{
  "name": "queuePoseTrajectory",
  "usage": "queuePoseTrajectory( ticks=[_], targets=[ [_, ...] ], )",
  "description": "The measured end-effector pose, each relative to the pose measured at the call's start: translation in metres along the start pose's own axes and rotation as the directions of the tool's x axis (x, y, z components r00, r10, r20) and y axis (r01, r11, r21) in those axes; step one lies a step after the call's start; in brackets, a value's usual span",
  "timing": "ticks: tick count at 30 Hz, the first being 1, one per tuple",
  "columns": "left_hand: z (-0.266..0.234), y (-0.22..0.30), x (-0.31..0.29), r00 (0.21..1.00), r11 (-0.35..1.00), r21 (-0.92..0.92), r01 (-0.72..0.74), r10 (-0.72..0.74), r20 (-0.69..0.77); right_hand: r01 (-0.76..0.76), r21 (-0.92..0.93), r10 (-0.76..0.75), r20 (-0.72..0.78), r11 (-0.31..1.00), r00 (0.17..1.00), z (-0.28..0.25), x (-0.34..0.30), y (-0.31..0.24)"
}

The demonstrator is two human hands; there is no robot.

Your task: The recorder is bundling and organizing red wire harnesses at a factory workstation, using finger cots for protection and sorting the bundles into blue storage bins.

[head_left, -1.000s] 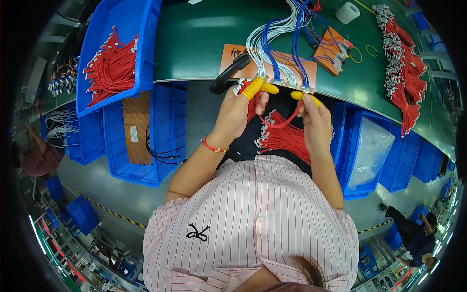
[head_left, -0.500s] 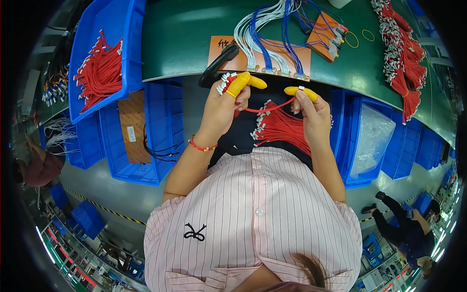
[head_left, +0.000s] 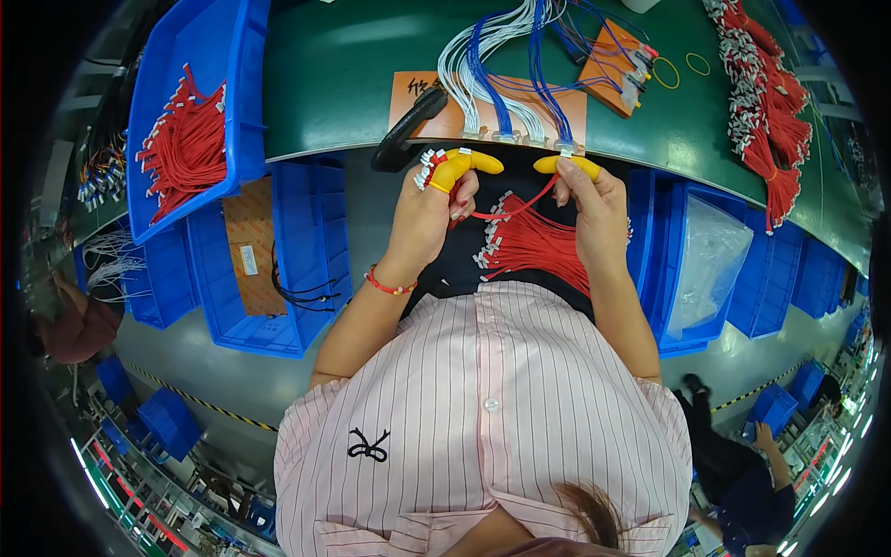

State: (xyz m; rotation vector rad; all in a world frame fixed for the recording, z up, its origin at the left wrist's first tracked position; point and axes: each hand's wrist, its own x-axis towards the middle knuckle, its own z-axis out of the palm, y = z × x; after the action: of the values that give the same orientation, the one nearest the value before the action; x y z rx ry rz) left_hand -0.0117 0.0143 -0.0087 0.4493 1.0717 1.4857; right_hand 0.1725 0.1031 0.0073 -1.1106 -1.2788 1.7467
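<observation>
My left hand (head_left: 422, 213) is closed around red cables, and their white connectors (head_left: 426, 167) stick out beside its yellow finger cots. Opposite it, my right hand (head_left: 599, 209) pinches a white connector (head_left: 566, 152) between thumb and yellow-covered index finger. A single red cable (head_left: 529, 203) curves from that connector back to my left hand. The yellow fingertips of both hands point at each other with a small gap between. Below them, a bundle of red cables (head_left: 538, 245) with white connectors lies on my dark-clothed lap; my right forearm hides part of it.
On the green table (head_left: 343, 74) are an orange board (head_left: 436, 125) with white and blue wires, a black-handled tool (head_left: 408, 130), and an orange block (head_left: 608, 70). A blue bin (head_left: 246, 121) of red cables stands left; more red cables (head_left: 770, 121) lie right. A person (head_left: 742, 464) is behind.
Both hands have shifted slightly left in the picture, still joined by the red cable. My right fingers with the connector have risen a little. The person at the lower right has moved.
</observation>
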Motion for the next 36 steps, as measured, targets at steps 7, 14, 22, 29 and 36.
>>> queuePoseTrajectory(
  ticks=[7, 14, 22, 29, 36],
  targets=[
    [0.004, 0.006, 0.004, 0.999, 1.0, 0.004, -0.022, 0.022, 0.028, -0.139, 0.396, 0.131, 0.048, 0.907, 0.99, 0.003, 0.002, 0.004],
    [0.003, 0.006, 0.006, 0.998, 0.998, 0.04, -0.054, 0.053, 0.024, -0.131, 0.204, 0.116, 0.082, 0.97, 0.99, -0.008, 0.001, 0.003],
    [0.01, 0.008, 0.005, 1.0, 0.999, 0.032, -0.029, 0.03, -0.007, -0.027, -0.303, 0.075, 0.149, 0.953, 0.986, -0.015, -0.012, 0.026],
    [0.017, 0.007, 0.004, 0.996, 1.0, -0.008, 0.01, -0.01, -0.088, 0.24, -0.686, -0.062, 0.273, 0.686, 0.96, -0.013, -0.013, 0.035],
    [0.026, 0.01, 0.004, 0.992, 0.999, -0.044, 0.014, -0.019, -0.128, 0.293, -0.732, -0.106, 0.292, 0.614, 0.951, -0.018, 0.0, 0.065]
  ],
)
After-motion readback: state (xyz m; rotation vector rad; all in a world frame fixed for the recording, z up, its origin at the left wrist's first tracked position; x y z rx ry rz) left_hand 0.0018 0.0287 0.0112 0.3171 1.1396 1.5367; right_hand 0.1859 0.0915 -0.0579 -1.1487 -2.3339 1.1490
